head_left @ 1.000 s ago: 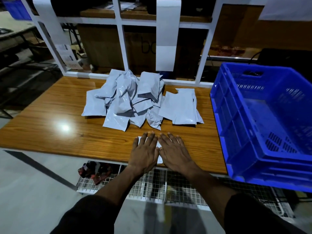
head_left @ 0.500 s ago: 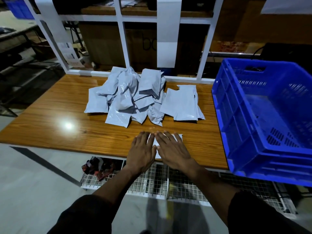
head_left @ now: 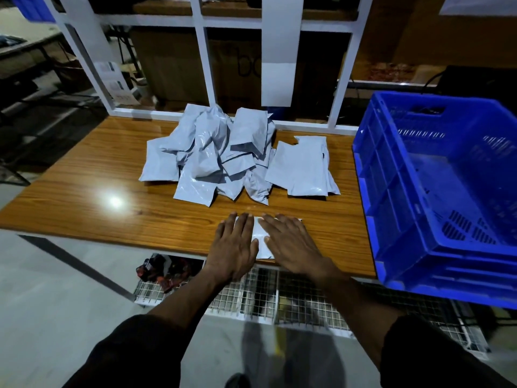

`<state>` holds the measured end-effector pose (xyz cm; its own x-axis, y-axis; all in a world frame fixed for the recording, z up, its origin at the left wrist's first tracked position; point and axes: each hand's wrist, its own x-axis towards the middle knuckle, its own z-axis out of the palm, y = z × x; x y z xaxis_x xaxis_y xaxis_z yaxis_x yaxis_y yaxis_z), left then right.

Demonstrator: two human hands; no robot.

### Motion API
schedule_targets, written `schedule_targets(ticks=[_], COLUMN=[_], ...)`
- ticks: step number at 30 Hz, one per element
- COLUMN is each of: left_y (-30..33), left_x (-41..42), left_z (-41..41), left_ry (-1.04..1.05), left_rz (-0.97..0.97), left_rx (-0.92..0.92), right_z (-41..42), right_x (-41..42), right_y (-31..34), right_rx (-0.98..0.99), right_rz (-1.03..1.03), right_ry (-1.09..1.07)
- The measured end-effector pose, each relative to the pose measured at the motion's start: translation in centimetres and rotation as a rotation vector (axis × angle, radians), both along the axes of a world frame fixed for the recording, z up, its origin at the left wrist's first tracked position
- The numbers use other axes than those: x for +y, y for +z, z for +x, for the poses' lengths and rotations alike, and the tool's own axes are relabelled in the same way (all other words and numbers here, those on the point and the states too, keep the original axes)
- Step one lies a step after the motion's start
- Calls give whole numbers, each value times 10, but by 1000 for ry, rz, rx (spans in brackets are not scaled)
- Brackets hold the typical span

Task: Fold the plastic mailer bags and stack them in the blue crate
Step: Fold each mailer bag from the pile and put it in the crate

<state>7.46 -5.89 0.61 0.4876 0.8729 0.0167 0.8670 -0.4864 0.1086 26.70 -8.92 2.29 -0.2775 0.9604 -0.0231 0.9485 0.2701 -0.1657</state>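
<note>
A folded grey mailer bag (head_left: 259, 240) lies at the table's front edge. My left hand (head_left: 233, 247) and my right hand (head_left: 291, 243) press flat on it with straight fingers, side by side, covering most of it. Behind them a loose pile of grey mailer bags (head_left: 221, 158) sits mid-table, with a flatter group of bags (head_left: 303, 168) to its right. The blue crate (head_left: 391, 191) stands at the right end of the table, tilted toward me, and I see nothing inside it.
The wooden table (head_left: 84, 186) has bare surface on its left half. A white shelf frame (head_left: 201, 51) rises along the back edge. A wire-mesh shelf (head_left: 260, 295) with dark items runs below the front edge.
Both hands have slid slightly apart over the folded bag, so more of it shows between them. The pile and the crate have not moved.
</note>
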Motion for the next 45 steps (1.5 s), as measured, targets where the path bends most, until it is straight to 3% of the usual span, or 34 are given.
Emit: schedule_targets(ticks=[10,22,26,31,37,45], left_y=[8,-4,-3,1,-1,-2], left_x=[1,2,5,21,20,19], left_z=[2,0,-4,-12,-14,-14], left_ry=[-1,-3,-25,-74,-89,-92], left_rz=[-41,-27,-28,-48,-23,-21], left_rx=[71,34,35,2,-9,-59], right_z=[25,-4,-3,15,12,4], right_x=[1,0,-3,-29,-26,-22], right_y=[3,-14,-9,-24,-20,-18], right_rx=[-69,-121,-47,7,194,188], right_rz=[-118,140,81,253,252,317], right_ry=[-49,45,82,176,154,100])
